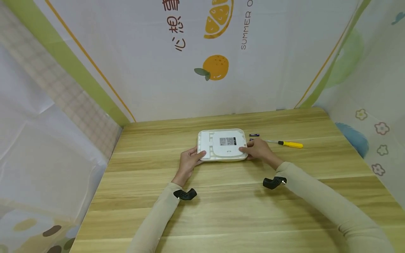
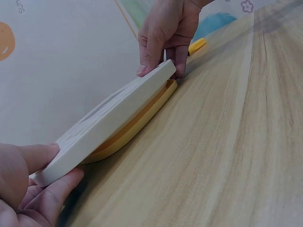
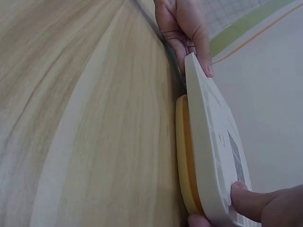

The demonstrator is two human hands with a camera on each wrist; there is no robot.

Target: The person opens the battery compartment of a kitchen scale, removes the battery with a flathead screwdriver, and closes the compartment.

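Note:
A white plastic device (image 1: 221, 151) with rounded corners lies underside up, a printed label (image 1: 226, 141) on its raised middle panel. Its look resembles a kitchen scale. Beneath it shows a shallow yellow tray (image 2: 135, 127), with a narrow gap between the two along the side. My left hand (image 1: 188, 162) pinches the device's left end, thumb on top and fingers under the edge. At the opposite end my right hand (image 1: 260, 149) grips it, the thumb pressing on the white underside and the fingers below the rim. In the left wrist view the device slants up from the left hand.
Beyond my right hand lie a dark battery (image 1: 254, 135) and a second dark piece, partly hidden by the hand. A yellow-handled screwdriver (image 1: 290, 144) rests to their right. Patterned cloth (image 1: 190, 95) hangs behind and beside the wooden table (image 1: 227, 211).

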